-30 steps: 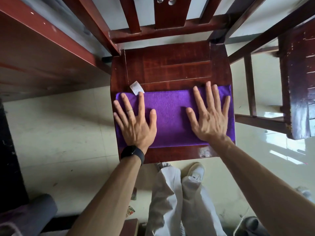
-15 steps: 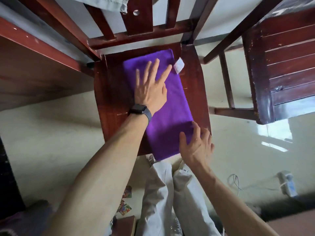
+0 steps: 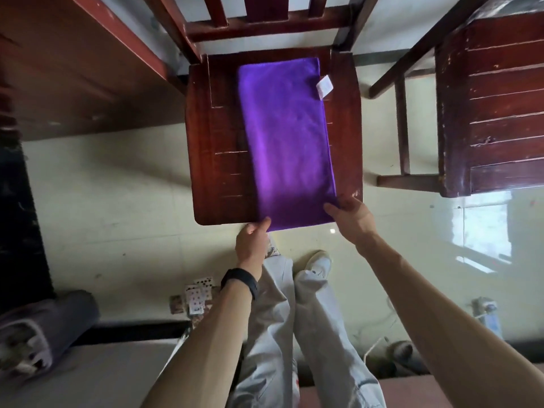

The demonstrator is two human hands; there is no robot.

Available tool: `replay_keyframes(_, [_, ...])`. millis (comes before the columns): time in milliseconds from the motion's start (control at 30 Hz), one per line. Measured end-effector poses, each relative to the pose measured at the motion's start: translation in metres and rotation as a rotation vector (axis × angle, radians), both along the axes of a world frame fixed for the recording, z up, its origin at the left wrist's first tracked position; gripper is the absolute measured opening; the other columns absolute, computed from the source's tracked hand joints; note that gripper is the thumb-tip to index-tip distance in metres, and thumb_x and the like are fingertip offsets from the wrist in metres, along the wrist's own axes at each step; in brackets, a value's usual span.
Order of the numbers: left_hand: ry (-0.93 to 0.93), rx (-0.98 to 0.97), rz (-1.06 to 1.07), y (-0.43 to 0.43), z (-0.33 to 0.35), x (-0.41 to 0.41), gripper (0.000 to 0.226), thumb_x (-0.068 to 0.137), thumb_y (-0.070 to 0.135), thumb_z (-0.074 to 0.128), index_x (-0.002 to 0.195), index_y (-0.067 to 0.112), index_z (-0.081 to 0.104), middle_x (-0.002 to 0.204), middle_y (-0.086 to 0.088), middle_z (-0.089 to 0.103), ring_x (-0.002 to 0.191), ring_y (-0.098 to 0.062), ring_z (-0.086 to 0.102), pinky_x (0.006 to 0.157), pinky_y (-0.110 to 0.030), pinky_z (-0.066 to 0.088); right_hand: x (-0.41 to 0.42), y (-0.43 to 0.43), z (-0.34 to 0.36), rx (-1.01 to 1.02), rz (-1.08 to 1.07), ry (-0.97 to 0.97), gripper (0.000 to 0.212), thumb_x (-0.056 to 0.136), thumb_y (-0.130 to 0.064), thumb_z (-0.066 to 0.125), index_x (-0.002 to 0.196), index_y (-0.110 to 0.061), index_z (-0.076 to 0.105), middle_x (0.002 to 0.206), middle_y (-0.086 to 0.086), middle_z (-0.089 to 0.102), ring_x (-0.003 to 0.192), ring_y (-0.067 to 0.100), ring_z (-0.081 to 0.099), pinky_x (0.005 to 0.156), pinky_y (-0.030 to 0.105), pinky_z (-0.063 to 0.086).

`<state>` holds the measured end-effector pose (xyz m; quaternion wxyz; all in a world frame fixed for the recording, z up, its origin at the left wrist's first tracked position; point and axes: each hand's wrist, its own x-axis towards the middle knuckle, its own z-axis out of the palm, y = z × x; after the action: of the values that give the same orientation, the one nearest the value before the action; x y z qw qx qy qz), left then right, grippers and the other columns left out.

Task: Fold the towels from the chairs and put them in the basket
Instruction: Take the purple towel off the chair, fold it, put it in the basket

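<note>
While left hand (image 3: 252, 242) and right hand (image 3: 350, 217) pinch purple towel (image 3: 287, 136) near corners at frame center, uneven lift could skew fold off chair seat (image 3: 216, 160).

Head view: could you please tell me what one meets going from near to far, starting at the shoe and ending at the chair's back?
Shoe → left hand and right hand together, each pinching a near corner → towel lying on the seat → tag → back rail.
</note>
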<state>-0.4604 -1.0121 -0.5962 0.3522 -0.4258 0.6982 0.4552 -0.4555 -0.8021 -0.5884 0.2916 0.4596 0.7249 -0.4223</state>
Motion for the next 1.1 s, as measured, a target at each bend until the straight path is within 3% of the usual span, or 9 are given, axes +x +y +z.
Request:
replay_keyframes(133, [-0.001, 0.14, 0.158, -0.01, 0.015, 0.003, 0.015, 0.091, 0.032, 0.07, 0.089, 0.019, 0.063, 0.083, -0.002, 0.069, 0.074, -0.013, 0.067, 0.063, -0.026, 0.044, 0.01, -0.003, 0.002, -0.132, -0.181, 0.034, 0.03, 0.086, -0.032, 0.077, 0.107, -0.014, 0.066, 0.09, 0.003, 0.072, 0.084, 0.031, 0.075, 0.082, 0.049, 0.061])
replay_keyframes(267, [0.01, 0.187, 0.035, -0.018, 0.05, 0.014, 0.012, 0.095, 0.027, 0.065, 0.092, 0.016, 0.062, 0.085, -0.009, 0.075, 0.058, -0.006, 0.063, 0.058, -0.022, 0.04, 0.033, -0.01, 0.021, -0.194, -0.305, 0.038, 0.027, 0.087, -0.023, 0.078, 0.107, -0.015, 0.061, 0.083, 0.004, 0.069, 0.07, 0.026, 0.07, 0.074, 0.038, 0.06])
replay_keyframes(400, [0.07, 0.134, 0.009, -0.03, 0.082, 0.033, 0.037, 0.093, 0.013, 0.068, 0.122, 0.006, 0.046, 0.103, -0.026, 0.07, 0.048, -0.002, 0.062, 0.044, -0.014, 0.042, 0.072, -0.018, 0.045, -0.212, -0.341, 0.004, 0.026, 0.087, -0.022, 0.077, 0.098, -0.026, 0.053, 0.08, 0.015, 0.071, 0.07, 0.03, 0.069, 0.076, 0.045, 0.061])
replay_keyframes(500, [0.148, 0.16, -0.031, -0.033, 0.107, 0.039, 0.037, 0.096, 0.006, 0.059, 0.13, 0.018, 0.047, 0.103, -0.022, 0.07, 0.049, -0.003, 0.063, 0.044, -0.012, 0.042, 0.092, -0.025, 0.067, -0.277, -0.364, 0.008, 0.024, 0.091, -0.012, 0.067, 0.103, -0.028, 0.053, 0.076, 0.016, 0.069, 0.071, 0.032, 0.066, 0.074, 0.047, 0.058])
replay_keyframes(667, [0.066, 0.25, -0.156, -0.045, 0.133, 0.019, 0.033, 0.1, 0.01, 0.044, 0.117, 0.022, 0.069, 0.094, -0.011, 0.077, 0.056, -0.008, 0.064, 0.054, -0.021, 0.038, 0.08, -0.024, 0.102, -0.377, -0.332, 0.075, 0.026, 0.099, -0.002, 0.048, 0.096, -0.017, 0.068, 0.082, 0.014, 0.067, 0.072, 0.029, 0.067, 0.063, 0.027, 0.055])
replay_keyframes(800, [0.066, 0.389, -0.4, -0.055, 0.132, -0.032, 0.035, 0.077, 0.025, 0.061, 0.111, 0.026, 0.069, 0.093, -0.003, 0.078, 0.069, -0.01, 0.063, 0.064, -0.026, 0.041, 0.041, 0.001, 0.112, -0.498, -0.224, 0.159, 0.043, 0.088, 0.011, 0.044, 0.108, -0.015, 0.071, 0.095, 0.015, 0.072, 0.08, 0.026, 0.07, 0.078, 0.034, 0.054])
replay_keyframes(900, [0.206, 0.261, -0.675, -0.052, 0.113, -0.075, 0.024, 0.078, 0.043, 0.071, 0.091, 0.023, 0.074, 0.075, 0.001, 0.073, 0.065, -0.007, 0.058, 0.068, -0.029, 0.045, 0.006, 0.014, 0.103, -0.256, 0.098, 0.253, 0.023, 0.084, -0.011, 0.07, 0.094, -0.031, 0.075, 0.083, 0.001, 0.076, 0.074, 0.015, 0.069, 0.074, 0.035, 0.053])
replay_keyframes(967, [0.334, 0.104, -0.774, -0.044, 0.095, -0.104, 0.028, 0.086, 0.048, 0.069, 0.082, 0.021, 0.071, 0.072, 0.001, 0.067, 0.065, -0.008, 0.055, 0.064, -0.022, 0.04, -0.017, 0.017, 0.092, -0.092, 0.209, 0.284, 0.005, 0.089, -0.034, 0.072, 0.091, -0.03, 0.074, 0.079, -0.003, 0.074, 0.075, 0.015, 0.068, 0.074, 0.035, 0.052])
replay_keyframes(1100, [0.409, 0.095, -0.697, -0.01, 0.062, -0.153, 0.026, 0.097, 0.044, 0.058, 0.086, 0.021, 0.066, 0.084, 0.002, 0.066, 0.083, -0.019, 0.062, 0.068, -0.024, 0.037, -0.062, 0.015, 0.059, 0.083, 0.118, 0.348, 0.029, 0.099, -0.038, 0.06, 0.094, -0.01, 0.066, 0.086, 0.002, 0.062, 0.087, 0.026, 0.061, 0.072, 0.03, 0.038])
